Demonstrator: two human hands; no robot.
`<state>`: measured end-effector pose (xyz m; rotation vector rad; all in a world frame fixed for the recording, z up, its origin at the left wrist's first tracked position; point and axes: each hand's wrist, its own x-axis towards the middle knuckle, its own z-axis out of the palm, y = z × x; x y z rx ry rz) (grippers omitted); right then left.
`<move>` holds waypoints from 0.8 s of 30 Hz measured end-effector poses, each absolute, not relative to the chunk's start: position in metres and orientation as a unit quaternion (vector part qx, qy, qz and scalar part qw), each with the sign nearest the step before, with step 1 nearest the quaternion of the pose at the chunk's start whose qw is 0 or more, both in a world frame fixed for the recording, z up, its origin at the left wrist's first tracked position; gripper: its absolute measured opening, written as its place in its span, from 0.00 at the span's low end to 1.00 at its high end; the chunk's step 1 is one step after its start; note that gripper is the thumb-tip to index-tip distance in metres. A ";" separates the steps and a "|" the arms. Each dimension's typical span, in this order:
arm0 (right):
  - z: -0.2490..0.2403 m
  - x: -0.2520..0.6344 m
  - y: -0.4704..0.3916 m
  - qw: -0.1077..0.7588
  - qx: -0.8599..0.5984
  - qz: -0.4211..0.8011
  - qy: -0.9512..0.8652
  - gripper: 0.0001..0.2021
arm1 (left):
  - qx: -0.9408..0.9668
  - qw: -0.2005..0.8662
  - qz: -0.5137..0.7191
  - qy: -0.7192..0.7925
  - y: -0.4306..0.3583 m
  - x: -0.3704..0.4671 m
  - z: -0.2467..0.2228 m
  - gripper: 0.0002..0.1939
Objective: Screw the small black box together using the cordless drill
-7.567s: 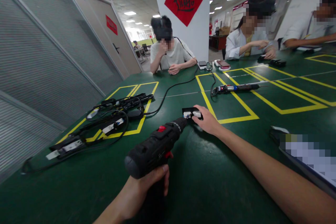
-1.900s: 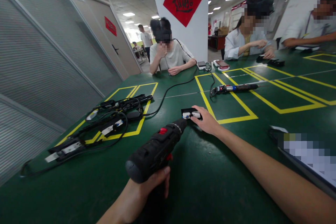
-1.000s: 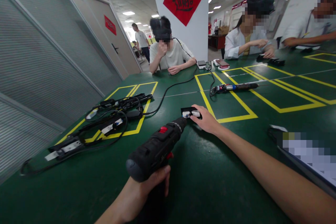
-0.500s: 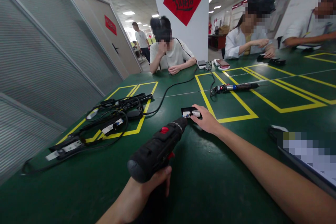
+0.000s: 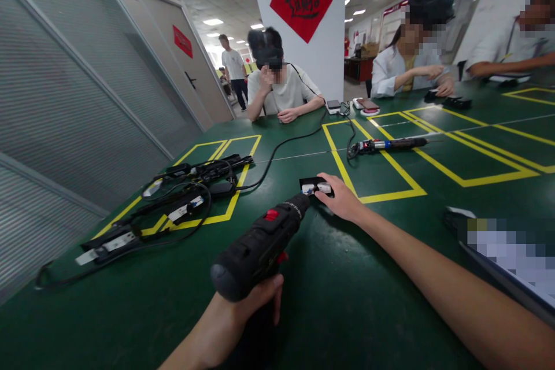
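My left hand is closed around the grip of a black cordless drill with a red switch on top. The drill points away from me, its chuck at the near left edge of a small black part with white pieces on it. Whether the bit touches that part is hidden behind the chuck. My right hand grips the part's right side between thumb and fingers, keeping it on the green table.
Black devices with cables lie at left among yellow tape lines. A pen-shaped electric screwdriver lies beyond my right hand. A dark-edged object with a blurred face is at right. Across the table sit several people; one person stands behind.
Both hands, the drill and the small part look the same as before. In the background, the standing person has shifted slightly.
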<state>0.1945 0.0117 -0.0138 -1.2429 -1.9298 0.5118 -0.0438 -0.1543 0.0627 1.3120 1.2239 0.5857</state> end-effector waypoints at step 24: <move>-0.017 0.195 0.014 0.380 -0.489 0.199 -0.760 0.22 | 0.556 0.586 0.295 0.510 -0.153 -0.040 0.065 0.14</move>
